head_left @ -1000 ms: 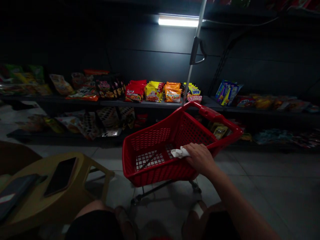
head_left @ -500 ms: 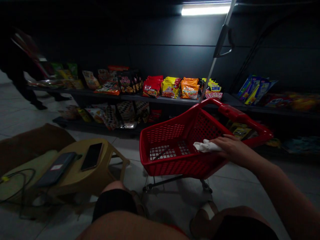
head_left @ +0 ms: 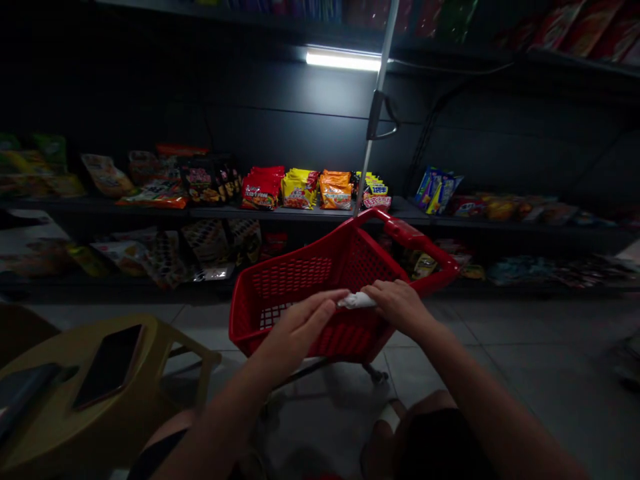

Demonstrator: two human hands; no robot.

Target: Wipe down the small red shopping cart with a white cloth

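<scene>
Two hands over the red shopping cart (head_left: 293,280): right hand (head_left: 395,307) closed on white cloth (head_left: 356,301) (firm pinch keeps it bunched), left hand (head_left: 300,327) open just beside.

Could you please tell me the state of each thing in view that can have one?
left hand: open, fingers extended above the red shopping cart
right hand: closed on the white cloth
white cloth: bunched, held over the cart
red shopping cart: upright on its wheels
phone: lying flat, screen dark
tube light: lit
</scene>
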